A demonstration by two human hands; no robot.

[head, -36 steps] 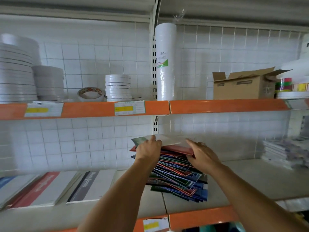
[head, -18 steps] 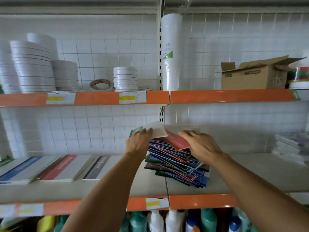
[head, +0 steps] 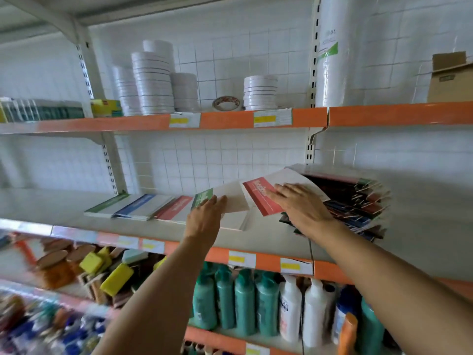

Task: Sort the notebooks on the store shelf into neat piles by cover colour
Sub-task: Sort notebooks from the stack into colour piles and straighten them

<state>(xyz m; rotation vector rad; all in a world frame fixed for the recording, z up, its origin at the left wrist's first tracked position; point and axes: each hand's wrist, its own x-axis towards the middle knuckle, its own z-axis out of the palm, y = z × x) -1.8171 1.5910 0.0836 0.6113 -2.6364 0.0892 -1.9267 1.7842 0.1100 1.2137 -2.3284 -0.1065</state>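
Holding green notebook (head: pixel 204 197) w/ left hand (head: pixel 204 221).

White tiles and orange-edged shelves in front of me.
The tiled wall (head: pixel 230 155) runs behind slotted uprights (head: pixel 313 73). My top shelf (head: pixel 230 119) bears tape stacks (head: pixel 152 83), a paper roll (head: pixel 332 60) and a box (head: pixel 450 80); below stand bottles (head: pixel 245 301) and sponges (head: pixel 116 279), all in even daylight.
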